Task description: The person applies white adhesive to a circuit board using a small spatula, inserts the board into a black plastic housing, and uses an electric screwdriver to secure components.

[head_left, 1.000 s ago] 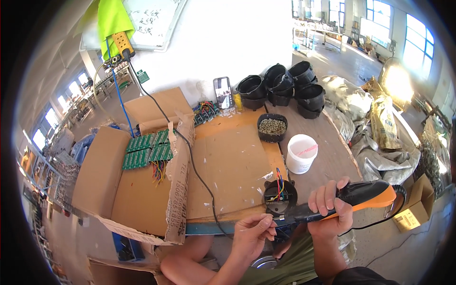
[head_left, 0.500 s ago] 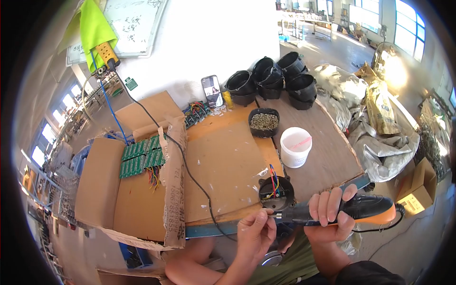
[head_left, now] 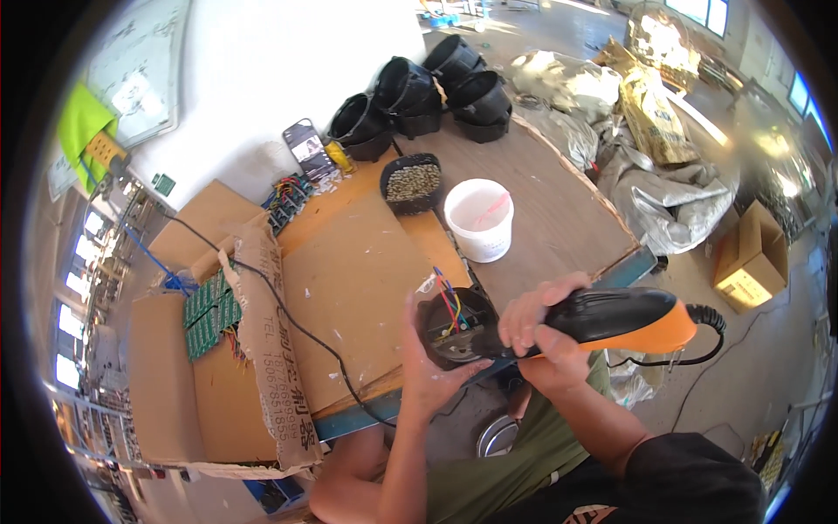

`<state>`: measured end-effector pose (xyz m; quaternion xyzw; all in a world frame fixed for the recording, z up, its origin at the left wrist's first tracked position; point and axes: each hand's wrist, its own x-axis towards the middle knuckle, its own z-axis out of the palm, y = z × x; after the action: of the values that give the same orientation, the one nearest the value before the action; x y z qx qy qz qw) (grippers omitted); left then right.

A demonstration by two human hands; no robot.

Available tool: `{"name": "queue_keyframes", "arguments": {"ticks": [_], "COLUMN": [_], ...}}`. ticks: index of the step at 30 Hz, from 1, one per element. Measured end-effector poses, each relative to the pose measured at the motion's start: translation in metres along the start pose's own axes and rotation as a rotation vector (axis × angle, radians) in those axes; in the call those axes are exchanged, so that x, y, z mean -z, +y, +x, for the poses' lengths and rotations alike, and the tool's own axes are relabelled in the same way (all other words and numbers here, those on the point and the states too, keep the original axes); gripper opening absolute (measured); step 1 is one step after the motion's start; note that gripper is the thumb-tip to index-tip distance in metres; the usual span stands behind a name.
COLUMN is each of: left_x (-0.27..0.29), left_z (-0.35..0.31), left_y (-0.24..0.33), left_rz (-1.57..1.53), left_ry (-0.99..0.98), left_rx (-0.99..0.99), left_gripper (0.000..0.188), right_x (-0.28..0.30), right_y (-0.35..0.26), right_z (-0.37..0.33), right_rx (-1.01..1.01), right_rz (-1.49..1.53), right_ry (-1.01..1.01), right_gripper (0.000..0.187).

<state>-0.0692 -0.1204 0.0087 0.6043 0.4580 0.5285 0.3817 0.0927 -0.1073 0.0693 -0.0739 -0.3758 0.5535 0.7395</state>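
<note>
My right hand (head_left: pixel 552 345) is wrapped round a black and orange electric screwdriver (head_left: pixel 624 319), held slanted with its nose pointing left. The nose reaches the near rim of a round black plastic housing (head_left: pixel 434 321); the tip itself is hard to make out. My left hand (head_left: pixel 426 380) grips that housing from its left and near side, thumb stretched beneath the rim. Red, blue and yellow wires (head_left: pixel 451 301) rise out of the housing. It rests by the front edge of the table (head_left: pixel 336 301), which is covered with cardboard.
A white tub (head_left: pixel 478 223) and a black bowl of small screws (head_left: pixel 412 183) stand beyond the housing. Several black housings (head_left: pixel 410 96) are stacked farther back beside a phone (head_left: pixel 308 148). Left, a carton (head_left: pixel 161 367) holds green circuit boards (head_left: pixel 209 319); a black cable (head_left: pixel 305 327) crosses it.
My left hand has gone from the screwdriver's tip to the black housing and gripped it. My right hand has brought the screwdriver's nose to the housing. The head view has shifted right.
</note>
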Motion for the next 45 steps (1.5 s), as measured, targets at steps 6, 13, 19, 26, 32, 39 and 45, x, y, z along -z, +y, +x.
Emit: {"name": "queue_keyframes", "arguments": {"ticks": [6, 13, 19, 26, 32, 39, 45], "left_x": [-0.012, -0.012, -0.012, -0.015, -0.018, -0.013, -0.016], "left_z": [-0.007, -0.008, -0.007, -0.005, -0.007, -0.006, -0.002], "left_y": [-0.008, -0.008, -0.013, -0.018, -0.012, -0.010, -0.001], "left_rz": [0.081, 0.117, 0.161, 0.217, 0.202, 0.182, 0.268], "left_ry": [0.092, 0.057, 0.064, 0.121, 0.128, 0.106, 0.149], "left_rx": [-0.081, -0.128, -0.169, -0.228, -0.194, -0.066, -0.151], "left_gripper": [0.125, 0.125, 0.118, 0.104, 0.100, 0.093, 0.094], "right_x": [0.018, 0.028, 0.021, 0.010, 0.013, -0.005, -0.009], "right_y": [0.016, 0.021, 0.007, 0.003, 0.004, -0.001, 0.005], "right_z": [-0.007, -0.005, 0.000, 0.011, 0.007, 0.016, 0.016], "right_rx": [-0.022, -0.019, -0.117, -0.006, -0.090, -0.104, -0.080], "right_rz": [0.002, -0.261, -0.395, -0.570, -0.534, -0.686, -0.738], "right_ry": [-0.112, -0.232, -0.299, -0.424, -0.373, -0.385, -0.353], "right_gripper": [0.040, 0.042, 0.037, 0.036, 0.033, 0.029, 0.028]}}
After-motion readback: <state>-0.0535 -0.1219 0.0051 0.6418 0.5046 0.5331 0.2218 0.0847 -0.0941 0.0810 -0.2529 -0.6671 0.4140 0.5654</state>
